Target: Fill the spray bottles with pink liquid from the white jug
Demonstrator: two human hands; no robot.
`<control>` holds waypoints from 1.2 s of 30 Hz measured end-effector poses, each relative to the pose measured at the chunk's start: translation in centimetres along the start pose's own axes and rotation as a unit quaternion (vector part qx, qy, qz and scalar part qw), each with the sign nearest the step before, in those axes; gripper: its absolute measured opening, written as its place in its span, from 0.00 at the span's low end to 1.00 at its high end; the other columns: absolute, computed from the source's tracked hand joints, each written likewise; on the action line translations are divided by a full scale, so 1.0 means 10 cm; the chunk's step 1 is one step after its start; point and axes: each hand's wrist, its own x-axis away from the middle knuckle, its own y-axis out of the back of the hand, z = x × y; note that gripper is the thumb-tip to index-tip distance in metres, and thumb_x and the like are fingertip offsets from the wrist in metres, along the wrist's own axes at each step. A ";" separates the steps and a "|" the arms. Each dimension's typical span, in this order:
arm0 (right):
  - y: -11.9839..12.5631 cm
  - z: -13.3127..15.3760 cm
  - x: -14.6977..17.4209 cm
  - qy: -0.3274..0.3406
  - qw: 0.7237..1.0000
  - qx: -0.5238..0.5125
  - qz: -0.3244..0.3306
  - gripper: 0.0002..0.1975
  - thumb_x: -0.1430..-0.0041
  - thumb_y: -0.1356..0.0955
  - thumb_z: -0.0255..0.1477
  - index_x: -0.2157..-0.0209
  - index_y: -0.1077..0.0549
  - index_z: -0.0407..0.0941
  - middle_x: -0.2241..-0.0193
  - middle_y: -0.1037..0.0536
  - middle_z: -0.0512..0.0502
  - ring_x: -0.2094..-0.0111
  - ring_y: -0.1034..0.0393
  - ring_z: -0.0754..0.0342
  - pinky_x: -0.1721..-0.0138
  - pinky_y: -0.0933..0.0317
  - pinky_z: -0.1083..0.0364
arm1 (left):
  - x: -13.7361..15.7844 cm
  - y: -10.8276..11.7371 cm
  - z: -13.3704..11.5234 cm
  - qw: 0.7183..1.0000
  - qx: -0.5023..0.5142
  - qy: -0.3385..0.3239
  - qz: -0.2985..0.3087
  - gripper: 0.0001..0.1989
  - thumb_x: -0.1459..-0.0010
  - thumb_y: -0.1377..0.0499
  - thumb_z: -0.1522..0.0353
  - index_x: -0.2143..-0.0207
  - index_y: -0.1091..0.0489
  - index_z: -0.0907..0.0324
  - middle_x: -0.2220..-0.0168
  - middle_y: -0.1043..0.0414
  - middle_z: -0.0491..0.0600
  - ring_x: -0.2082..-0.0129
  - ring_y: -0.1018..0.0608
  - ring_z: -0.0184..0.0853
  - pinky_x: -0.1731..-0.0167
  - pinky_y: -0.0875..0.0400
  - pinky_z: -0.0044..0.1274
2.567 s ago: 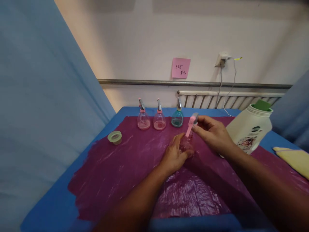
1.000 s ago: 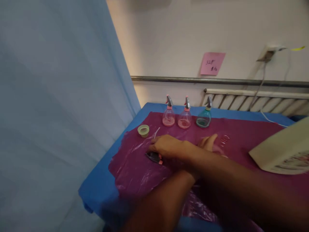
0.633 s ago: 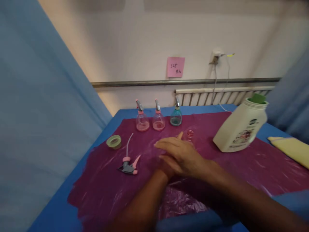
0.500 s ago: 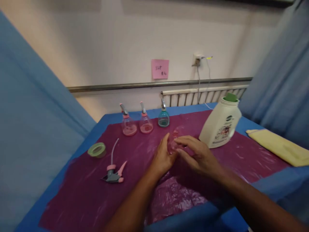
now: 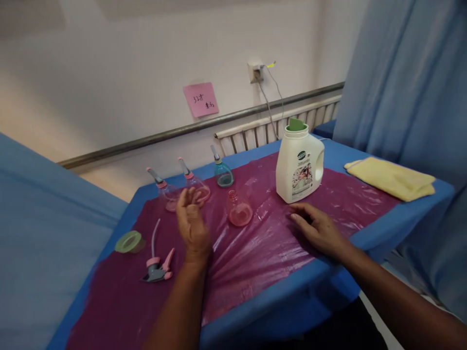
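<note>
Evidently empty-handed over a blue table [image 5: 255, 311], with a released, loosely curled left hand [image 5: 192, 224] in front of the capped pink bottles [image 5: 205, 192] and a relaxed right hand [image 5: 317, 232], also grasping nothing visible, close by the foot of a white jug [image 5: 288, 170]. Probably best, for the uncapped pink bottle [image 5: 240, 214] (upright and untouched, between the table's near and far edges), to steady it low on the round body, clear of the spray head [image 5: 155, 274] near the left edge.

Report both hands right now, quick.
Left hand: open, loosely curled, holding nothing visible, left of the rounded, topless, transparent pink bottle.
Right hand: open, loosely bent, holding nothing visible, near the white, handled plastic jug.
</note>
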 end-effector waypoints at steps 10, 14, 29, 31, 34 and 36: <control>0.02 -0.07 -0.01 -0.028 1.000 0.013 -0.001 0.19 0.28 0.30 0.44 0.47 0.18 0.46 0.54 0.11 0.41 0.55 0.15 0.44 0.51 0.24 0.45 | -0.54 0.52 -0.10 0.976 0.077 0.115 -0.167 0.36 0.30 0.48 0.35 0.43 0.30 0.57 0.48 0.21 0.59 0.60 0.16 0.36 0.59 0.22 0.29; 0.01 -0.10 0.01 -0.023 1.000 0.012 -0.006 0.20 0.28 0.30 0.45 0.46 0.17 0.46 0.53 0.11 0.40 0.55 0.15 0.43 0.51 0.23 0.44 | -0.62 0.79 -0.17 0.978 0.043 0.127 -0.158 0.30 0.28 0.47 0.39 0.48 0.29 0.56 0.52 0.20 0.54 0.64 0.17 0.33 0.62 0.23 0.26; 0.39 -0.02 -0.15 -0.117 0.884 -0.417 -0.177 0.22 0.30 0.27 0.54 0.60 0.16 0.48 0.64 0.13 0.45 0.61 0.15 0.52 0.50 0.20 0.51 | 0.79 2.04 -0.75 0.900 -0.351 0.252 0.055 0.36 0.48 0.33 0.32 0.56 0.13 0.50 0.58 0.11 0.53 0.54 0.10 0.56 0.44 0.15 0.50; 0.57 -0.10 -0.20 -0.111 0.894 -0.395 -0.182 0.20 0.30 0.26 0.53 0.59 0.15 0.50 0.62 0.13 0.43 0.60 0.15 0.51 0.52 0.19 0.52 | 0.78 2.13 -0.80 0.899 -0.355 0.255 -0.005 0.35 0.48 0.33 0.33 0.55 0.14 0.49 0.57 0.11 0.52 0.53 0.10 0.57 0.45 0.15 0.51; 0.85 -0.25 -0.30 -0.088 0.927 -0.288 -0.222 0.13 0.32 0.24 0.51 0.58 0.16 0.57 0.56 0.11 0.44 0.54 0.14 0.44 0.53 0.17 0.47 | 0.71 2.07 -0.90 0.896 -0.368 0.250 0.002 0.33 0.44 0.32 0.36 0.49 0.16 0.49 0.51 0.11 0.52 0.46 0.12 0.56 0.38 0.18 0.50; 1.01 -0.34 -0.44 -0.067 0.936 -0.218 -0.267 0.09 0.33 0.23 0.50 0.56 0.17 0.63 0.50 0.12 0.48 0.48 0.16 0.41 0.49 0.16 0.41 | 0.65 1.88 -0.93 0.896 -0.362 0.250 0.055 0.35 0.41 0.32 0.38 0.43 0.18 0.50 0.46 0.12 0.53 0.41 0.14 0.55 0.32 0.24 0.50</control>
